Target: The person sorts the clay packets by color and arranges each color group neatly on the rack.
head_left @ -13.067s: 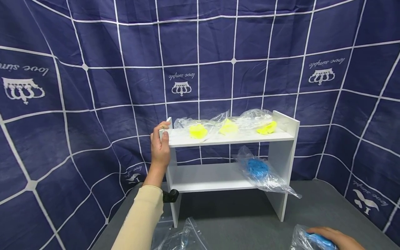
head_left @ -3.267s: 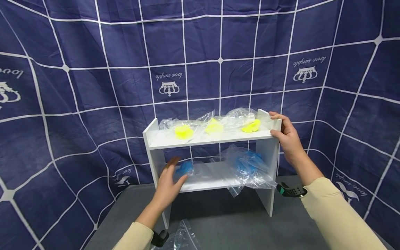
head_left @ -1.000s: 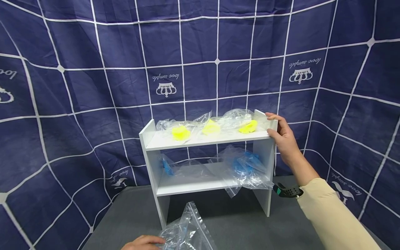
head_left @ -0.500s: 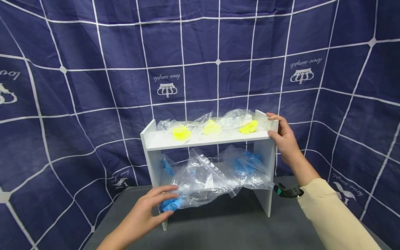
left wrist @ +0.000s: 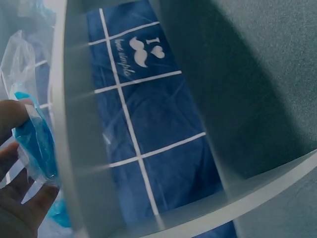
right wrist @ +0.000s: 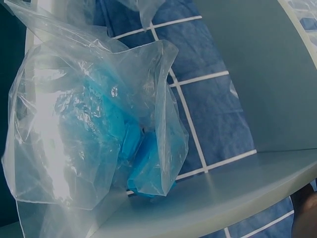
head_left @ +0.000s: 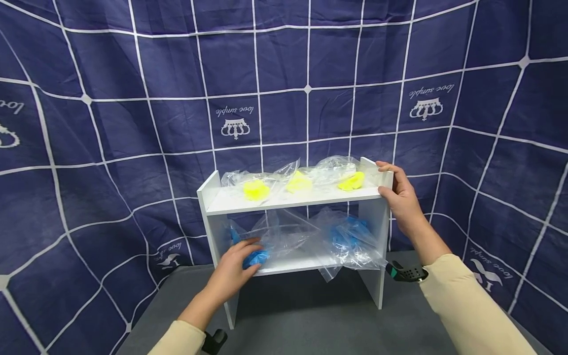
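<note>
My left hand holds a clear plastic bag with a blue bundle at the front left of the lower shelf. In the left wrist view, thumb and fingers curl round this blue bundle; what it is made of cannot be told. Behind it, by the left panel, lies another bagged blue item, partly hidden by the hand. My right hand grips the top of the white shelf unit's right side panel. Below it, on the lower shelf's right end, bagged blue items lie with plastic hanging over the front edge.
Three clear bags with yellow bundles lie along the upper shelf. The unit stands on a dark grey surface. A blue checked curtain hangs behind and at both sides.
Earlier my left hand steadied the left panel; my right held a blue bag low down. My right hand now grips the right panel. My left lifted a bag from below to the lower shelf.
</note>
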`<state>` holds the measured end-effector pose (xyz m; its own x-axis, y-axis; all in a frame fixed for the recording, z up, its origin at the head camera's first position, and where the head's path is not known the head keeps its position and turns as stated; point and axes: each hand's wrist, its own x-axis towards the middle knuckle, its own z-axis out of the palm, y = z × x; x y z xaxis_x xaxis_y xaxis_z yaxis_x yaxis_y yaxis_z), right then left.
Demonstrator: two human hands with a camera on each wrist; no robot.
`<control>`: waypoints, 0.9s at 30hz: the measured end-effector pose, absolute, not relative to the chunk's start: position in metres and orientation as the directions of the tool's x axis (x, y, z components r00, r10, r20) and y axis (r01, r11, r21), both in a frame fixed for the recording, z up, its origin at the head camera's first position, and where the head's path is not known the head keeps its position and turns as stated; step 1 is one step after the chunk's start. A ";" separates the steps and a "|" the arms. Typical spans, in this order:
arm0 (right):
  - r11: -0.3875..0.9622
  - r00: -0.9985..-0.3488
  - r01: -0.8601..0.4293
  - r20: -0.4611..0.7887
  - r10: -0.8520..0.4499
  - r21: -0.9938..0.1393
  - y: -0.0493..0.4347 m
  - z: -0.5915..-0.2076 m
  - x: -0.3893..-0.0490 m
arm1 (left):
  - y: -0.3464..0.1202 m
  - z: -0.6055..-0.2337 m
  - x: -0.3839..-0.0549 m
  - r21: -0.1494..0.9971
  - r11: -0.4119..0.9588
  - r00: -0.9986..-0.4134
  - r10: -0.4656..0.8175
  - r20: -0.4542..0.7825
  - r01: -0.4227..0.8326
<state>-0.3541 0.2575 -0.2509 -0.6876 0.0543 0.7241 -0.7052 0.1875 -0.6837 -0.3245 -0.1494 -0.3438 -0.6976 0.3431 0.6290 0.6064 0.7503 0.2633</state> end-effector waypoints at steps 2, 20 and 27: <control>0.185 -0.687 -0.706 0.724 0.058 -0.684 0.257 -0.251 -0.354 | -0.149 -0.346 -0.329 0.270 0.761 -0.709 0.329 0.624 0.590; 0.196 -0.717 -0.679 0.697 0.033 -0.708 0.257 -0.252 -0.351 | -0.151 -0.376 -0.322 0.273 0.785 -0.680 0.242 0.693 0.557; 0.318 -0.698 -0.685 0.716 -0.030 -0.655 0.268 -0.269 -0.343 | -0.168 -0.390 -0.299 0.172 0.744 -0.545 0.292 0.786 0.646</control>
